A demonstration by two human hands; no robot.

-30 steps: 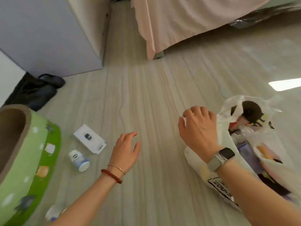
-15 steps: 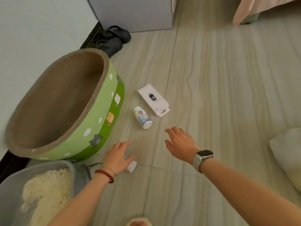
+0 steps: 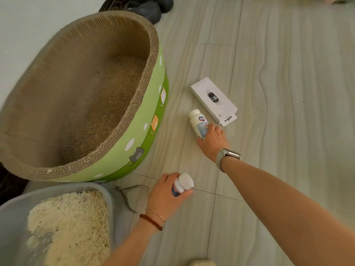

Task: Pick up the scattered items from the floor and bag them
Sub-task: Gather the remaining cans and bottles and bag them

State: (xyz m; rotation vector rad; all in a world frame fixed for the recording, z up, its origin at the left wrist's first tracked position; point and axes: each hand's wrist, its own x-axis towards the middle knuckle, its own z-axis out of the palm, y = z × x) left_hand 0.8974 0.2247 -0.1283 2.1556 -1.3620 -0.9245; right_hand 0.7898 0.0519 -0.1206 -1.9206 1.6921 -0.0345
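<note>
Bottles both grabbed: my left hand wraps capped bottle near scratcher, right hand grips floor bottle beside white box.

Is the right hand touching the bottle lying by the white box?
Touching. The head view shows the right hand with fingers curled onto the lying bottle.

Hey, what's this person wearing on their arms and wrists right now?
Both forearms are bare, with no sleeves in view. The left hand has two bracelets at its wrist: a dark red beaded bracelet and a thin gold bangle. The right hand has a smartwatch with a rounded rectangular case on a pale grey band.
</note>
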